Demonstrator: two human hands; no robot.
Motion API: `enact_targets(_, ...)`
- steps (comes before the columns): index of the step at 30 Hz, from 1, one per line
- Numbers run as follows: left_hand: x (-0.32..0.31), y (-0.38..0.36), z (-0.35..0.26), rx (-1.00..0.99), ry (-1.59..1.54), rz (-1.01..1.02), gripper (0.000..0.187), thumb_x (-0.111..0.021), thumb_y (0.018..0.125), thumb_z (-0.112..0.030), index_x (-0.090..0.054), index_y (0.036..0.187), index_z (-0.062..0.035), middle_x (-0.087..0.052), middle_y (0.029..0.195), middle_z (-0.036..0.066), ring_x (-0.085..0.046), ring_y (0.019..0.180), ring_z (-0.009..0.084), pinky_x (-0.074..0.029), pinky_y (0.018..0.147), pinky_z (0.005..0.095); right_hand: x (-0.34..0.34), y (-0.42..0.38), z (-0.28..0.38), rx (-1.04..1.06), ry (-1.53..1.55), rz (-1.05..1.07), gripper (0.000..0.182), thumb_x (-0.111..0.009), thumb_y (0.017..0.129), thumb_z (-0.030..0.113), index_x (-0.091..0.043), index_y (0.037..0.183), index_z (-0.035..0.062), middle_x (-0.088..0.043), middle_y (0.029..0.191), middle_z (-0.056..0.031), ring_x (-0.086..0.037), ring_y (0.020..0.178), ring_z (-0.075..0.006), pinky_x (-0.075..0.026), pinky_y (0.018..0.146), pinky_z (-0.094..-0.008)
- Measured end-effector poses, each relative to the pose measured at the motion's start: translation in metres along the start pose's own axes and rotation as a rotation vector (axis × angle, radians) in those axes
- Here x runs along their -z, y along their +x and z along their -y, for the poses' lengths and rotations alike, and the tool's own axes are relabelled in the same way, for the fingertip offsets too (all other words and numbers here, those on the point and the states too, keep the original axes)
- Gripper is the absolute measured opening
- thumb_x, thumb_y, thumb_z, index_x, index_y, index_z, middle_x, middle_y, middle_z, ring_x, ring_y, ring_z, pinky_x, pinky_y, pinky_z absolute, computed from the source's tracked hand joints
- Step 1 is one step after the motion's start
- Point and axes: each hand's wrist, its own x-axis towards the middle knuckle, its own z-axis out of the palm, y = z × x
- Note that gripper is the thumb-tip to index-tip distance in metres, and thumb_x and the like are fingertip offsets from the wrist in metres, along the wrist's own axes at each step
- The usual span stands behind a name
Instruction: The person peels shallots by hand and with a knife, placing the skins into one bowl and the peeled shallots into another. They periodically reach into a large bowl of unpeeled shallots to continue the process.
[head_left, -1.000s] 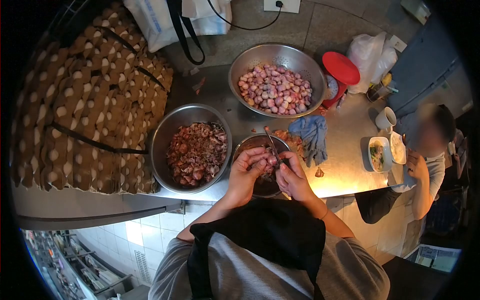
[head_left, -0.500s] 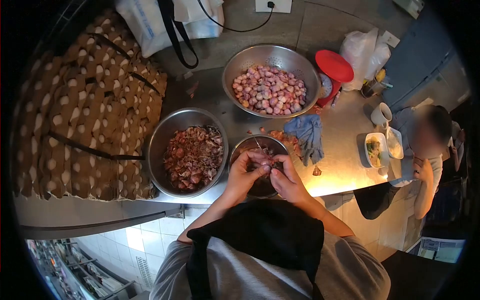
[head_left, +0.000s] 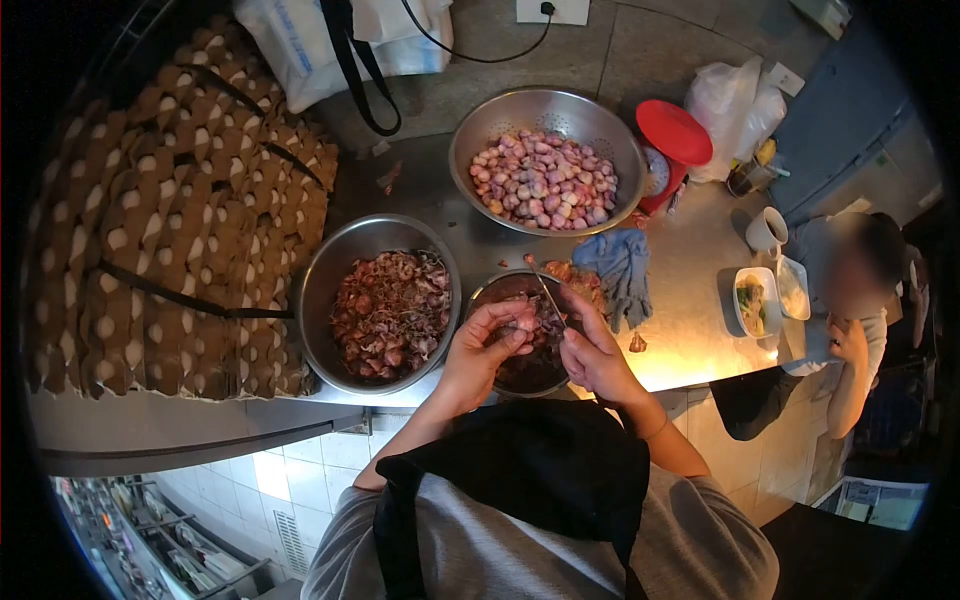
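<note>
My left hand (head_left: pixel 482 350) pinches a shallot (head_left: pixel 525 319) between thumb and fingers, above a small metal bowl (head_left: pixel 510 391) with dark peels inside. In my right hand (head_left: pixel 597 355) is a thin, knife-like tool (head_left: pixel 546 288), its narrow length angled up and away from me. The two hands are apart, over the same bowl. To the left, a larger metal bowl (head_left: pixel 309 318) holds unpeeled shallots (head_left: pixel 385 315) with dry skins and roots. Farther back, a metal colander (head_left: pixel 460 185) contains a heap of peeled shallots (head_left: pixel 545 180).
A blue-grey glove (head_left: pixel 622 270) lies beside loose skins (head_left: pixel 580 282). Stacked egg trays (head_left: pixel 170 240) fill the left. Behind stand a red scale (head_left: pixel 674 135) and plastic bags (head_left: pixel 722 110). Rightward are a mug (head_left: pixel 767 230), a food container (head_left: pixel 756 303) and a seated person (head_left: pixel 855 300).
My hands have moved apart, the right one going rightward with the thin tool. The shallot stays in my left fingers. The tool's length now shows more plainly.
</note>
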Motion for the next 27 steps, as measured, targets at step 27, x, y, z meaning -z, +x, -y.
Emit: enact_targets(27,-0.007,0.004,0.017,-0.389,0.204,-0.177,0.035,-0.058,0.073,0.012,-0.035,0.095,-0.0026,-0.052,0.096,0.013,-0.054,0.089,0.0152,-0.046,0.079,0.0265,-0.016,-0.007,-0.011,0.259,-0.649,-0.064,0.041,-0.04,0.091,0.018,-0.032,0.13,0.0066,-0.053,0.109,-0.0149,-0.054,0.096,-0.0268,-0.041,0.083,-0.0319)
